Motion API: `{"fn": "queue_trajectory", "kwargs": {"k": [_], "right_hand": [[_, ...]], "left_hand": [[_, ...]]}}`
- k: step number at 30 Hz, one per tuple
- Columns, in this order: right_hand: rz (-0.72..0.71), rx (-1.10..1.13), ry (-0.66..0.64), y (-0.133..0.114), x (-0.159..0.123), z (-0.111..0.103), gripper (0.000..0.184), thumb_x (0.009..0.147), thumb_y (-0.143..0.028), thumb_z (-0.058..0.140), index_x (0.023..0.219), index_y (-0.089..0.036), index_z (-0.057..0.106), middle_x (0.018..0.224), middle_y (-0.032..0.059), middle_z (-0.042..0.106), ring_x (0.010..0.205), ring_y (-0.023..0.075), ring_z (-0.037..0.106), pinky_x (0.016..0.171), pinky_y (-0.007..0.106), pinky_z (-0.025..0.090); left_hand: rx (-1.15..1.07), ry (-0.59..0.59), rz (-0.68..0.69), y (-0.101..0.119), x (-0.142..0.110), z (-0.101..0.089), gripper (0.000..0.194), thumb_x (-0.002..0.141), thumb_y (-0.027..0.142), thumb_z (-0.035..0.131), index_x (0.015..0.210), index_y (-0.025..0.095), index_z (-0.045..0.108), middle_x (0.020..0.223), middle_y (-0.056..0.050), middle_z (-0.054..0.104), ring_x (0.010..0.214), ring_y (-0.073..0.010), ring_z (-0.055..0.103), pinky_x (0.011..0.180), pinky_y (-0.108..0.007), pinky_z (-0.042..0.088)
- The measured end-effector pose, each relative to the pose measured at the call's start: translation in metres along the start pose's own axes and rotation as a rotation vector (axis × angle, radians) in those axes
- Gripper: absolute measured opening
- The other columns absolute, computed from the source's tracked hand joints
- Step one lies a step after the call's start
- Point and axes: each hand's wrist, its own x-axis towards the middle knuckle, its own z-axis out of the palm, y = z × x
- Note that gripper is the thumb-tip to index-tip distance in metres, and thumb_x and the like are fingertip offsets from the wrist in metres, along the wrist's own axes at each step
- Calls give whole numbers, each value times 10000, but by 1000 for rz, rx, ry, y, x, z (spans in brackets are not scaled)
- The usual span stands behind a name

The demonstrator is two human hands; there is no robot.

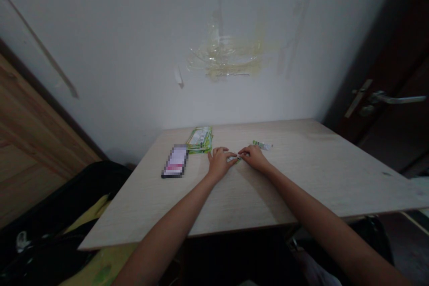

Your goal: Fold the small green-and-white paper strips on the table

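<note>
Near the middle of the table, a small green-and-white strip [238,159] lies low between my two hands, mostly covered by fingers. My left hand [219,162] has its thumb and a finger closed at the strip's left end. At the other end, the fingertips of my right hand [254,157] pinch together on it. Just beyond my right hand rests another green-and-white strip [263,145]. A stack of green-and-white printed packets [200,139] is behind and left of my left hand.
A phone [175,161] with a lit screen lies left of the packets on the pale wooden table [284,187]. The wall [134,53] bounds the far edge. A dark door with a metal handle [398,98] stands at right, and wooden boards [36,120] at left.
</note>
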Motion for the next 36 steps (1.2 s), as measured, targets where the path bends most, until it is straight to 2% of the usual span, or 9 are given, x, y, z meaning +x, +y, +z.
{"fn": "queue_trajectory", "kwargs": {"k": [6,20,28,36], "right_hand": [[18,-9,10,-3,-1,-3,226,873,-290,660,1023,-182,789,959,96,759,971,232,636,932,344,414],[25,2,-3,-6,0,-5,226,872,-277,654,1019,-173,790,961,98,766,953,232,652,915,333,433],[30,-13,22,-2,0,0,214,876,-281,658,1007,-173,789,964,96,765,981,238,644,945,339,420],[11,-17,21,1,1,1,211,884,-293,656,1003,-182,790,990,97,766,994,237,646,960,357,415]], "left_hand": [[87,3,9,-2,1,-1,284,892,585,604,1086,443,756,1299,-30,621,1269,-283,449,1079,-529,280],[265,-60,25,-3,2,-4,403,914,686,453,1212,526,671,1436,-45,541,1360,-344,385,1092,-657,256],[310,-140,16,-5,4,-6,495,906,747,350,1323,576,556,1516,-44,457,1439,-386,297,1096,-744,180],[292,-230,5,-7,9,-9,572,891,776,330,1383,545,511,1565,-68,408,1482,-405,228,1109,-756,106]]}}
